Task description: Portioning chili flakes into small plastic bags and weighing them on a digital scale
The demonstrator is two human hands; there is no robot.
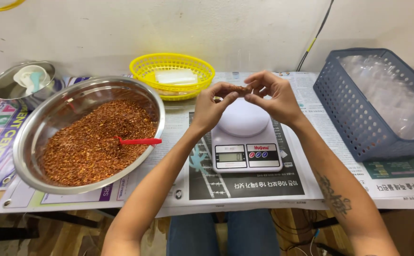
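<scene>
Newspaper-covered tabletop against a plain wall here. Your left hand and right hand both have a pinching grip on a small packet of red flakes, held just above the white kitchen scale. Steel bowl of flakes with a red scoop sits left, grey basket right.

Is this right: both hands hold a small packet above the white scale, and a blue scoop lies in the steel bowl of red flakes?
Not quite. The head view shows the scoop is red, not blue. The rest holds: left hand and right hand pinch the small packet above the white scale; the scoop lies in the steel bowl.
</scene>
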